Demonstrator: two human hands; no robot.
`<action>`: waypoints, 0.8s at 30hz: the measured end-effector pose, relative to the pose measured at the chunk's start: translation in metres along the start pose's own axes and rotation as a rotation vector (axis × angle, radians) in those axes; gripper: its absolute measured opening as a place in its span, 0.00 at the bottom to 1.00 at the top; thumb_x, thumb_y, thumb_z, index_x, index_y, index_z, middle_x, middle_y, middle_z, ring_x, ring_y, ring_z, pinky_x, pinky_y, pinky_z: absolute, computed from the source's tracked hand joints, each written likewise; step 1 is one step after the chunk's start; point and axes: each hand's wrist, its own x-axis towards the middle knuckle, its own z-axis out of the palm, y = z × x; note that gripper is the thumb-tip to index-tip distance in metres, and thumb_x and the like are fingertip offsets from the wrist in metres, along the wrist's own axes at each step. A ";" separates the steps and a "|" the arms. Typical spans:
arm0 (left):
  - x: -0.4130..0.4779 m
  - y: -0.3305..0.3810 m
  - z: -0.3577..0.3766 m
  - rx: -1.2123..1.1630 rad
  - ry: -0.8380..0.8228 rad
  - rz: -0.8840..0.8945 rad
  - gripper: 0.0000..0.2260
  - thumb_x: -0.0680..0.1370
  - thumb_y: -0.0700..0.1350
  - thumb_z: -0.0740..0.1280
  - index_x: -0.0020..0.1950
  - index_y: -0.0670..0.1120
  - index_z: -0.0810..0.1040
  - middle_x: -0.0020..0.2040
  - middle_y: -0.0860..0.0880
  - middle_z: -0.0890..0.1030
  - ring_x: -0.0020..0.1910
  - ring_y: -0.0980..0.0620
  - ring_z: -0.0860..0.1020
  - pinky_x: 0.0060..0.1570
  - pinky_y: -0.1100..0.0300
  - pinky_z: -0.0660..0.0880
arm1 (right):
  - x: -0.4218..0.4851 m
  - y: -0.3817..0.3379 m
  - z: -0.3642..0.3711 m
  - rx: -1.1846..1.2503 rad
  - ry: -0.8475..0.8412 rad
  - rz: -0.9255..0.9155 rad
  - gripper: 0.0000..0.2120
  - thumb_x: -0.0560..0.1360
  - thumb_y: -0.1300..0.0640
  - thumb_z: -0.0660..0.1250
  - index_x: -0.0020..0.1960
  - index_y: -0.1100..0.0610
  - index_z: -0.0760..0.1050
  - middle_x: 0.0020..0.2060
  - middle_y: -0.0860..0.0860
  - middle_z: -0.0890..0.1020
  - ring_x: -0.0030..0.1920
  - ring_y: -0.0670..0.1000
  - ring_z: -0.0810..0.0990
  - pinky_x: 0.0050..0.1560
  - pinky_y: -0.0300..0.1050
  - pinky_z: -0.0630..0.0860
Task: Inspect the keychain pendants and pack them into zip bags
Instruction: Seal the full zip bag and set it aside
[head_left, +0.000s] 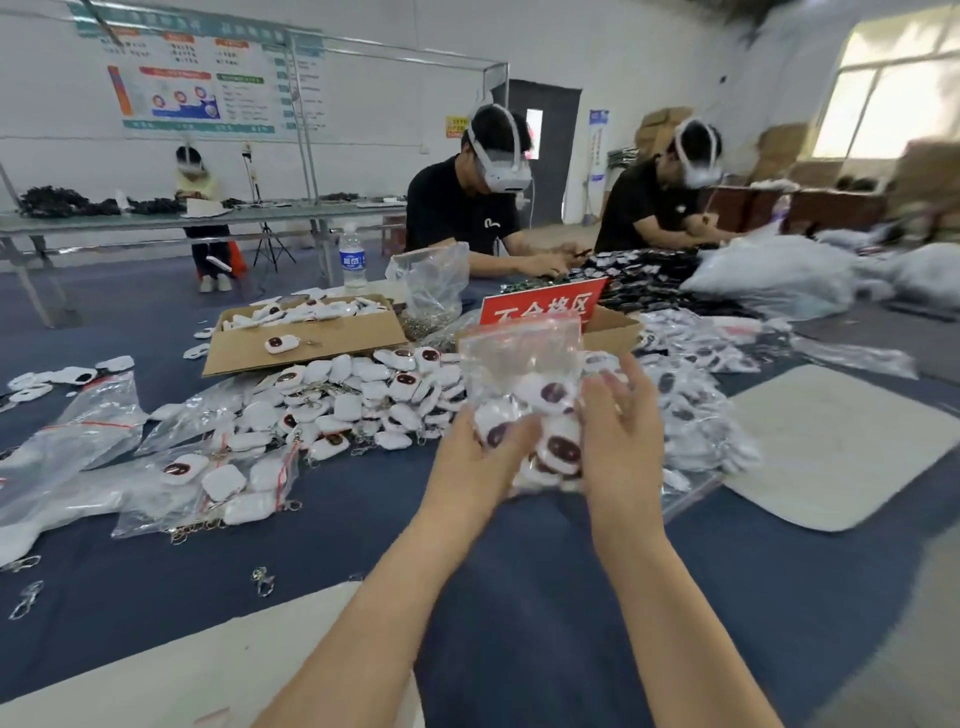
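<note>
Pendant-filled zip bag (519, 358) upright between left hand (480, 457) and right hand (621, 436)

White pendants (363, 400) are showing dark maroon ovals at ten o'clock of the clear zip bag (519, 353). Navy cloth (519, 597) is lying underneath. A red sign (540, 312) is carrying white characters at twelve o'clock, a brown cardboard box (311, 348) is sitting at eleven, and a cream mat (831, 447) at three.

A packing workshop: long worktables (156, 221), pendant heaps (363, 400), stacked cartons (665, 124).

water bottle (353, 257) upright behind cardboard box (311, 343) | red sign (540, 306) | white mat (841, 447) right | wall poster (197, 88)
</note>
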 end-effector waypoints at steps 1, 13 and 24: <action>0.021 0.012 0.016 -0.036 -0.031 -0.002 0.10 0.78 0.52 0.71 0.58 0.53 0.78 0.49 0.56 0.85 0.49 0.60 0.83 0.52 0.60 0.81 | 0.006 -0.002 -0.008 0.002 0.077 0.000 0.24 0.83 0.47 0.61 0.77 0.42 0.61 0.69 0.42 0.73 0.67 0.42 0.73 0.58 0.38 0.71; 0.011 -0.007 -0.046 0.016 0.132 -0.077 0.07 0.81 0.55 0.66 0.58 0.62 0.77 0.53 0.56 0.85 0.50 0.61 0.84 0.47 0.64 0.80 | -0.034 0.030 0.062 -0.026 -0.204 0.165 0.13 0.83 0.56 0.59 0.57 0.39 0.76 0.55 0.38 0.81 0.54 0.33 0.79 0.46 0.29 0.76; -0.088 -0.067 -0.209 0.300 0.619 -0.183 0.11 0.83 0.40 0.61 0.57 0.55 0.79 0.50 0.57 0.85 0.51 0.61 0.82 0.53 0.61 0.77 | -0.155 0.081 0.203 -0.219 -0.690 0.302 0.14 0.80 0.62 0.59 0.56 0.48 0.80 0.51 0.45 0.85 0.50 0.41 0.82 0.55 0.40 0.78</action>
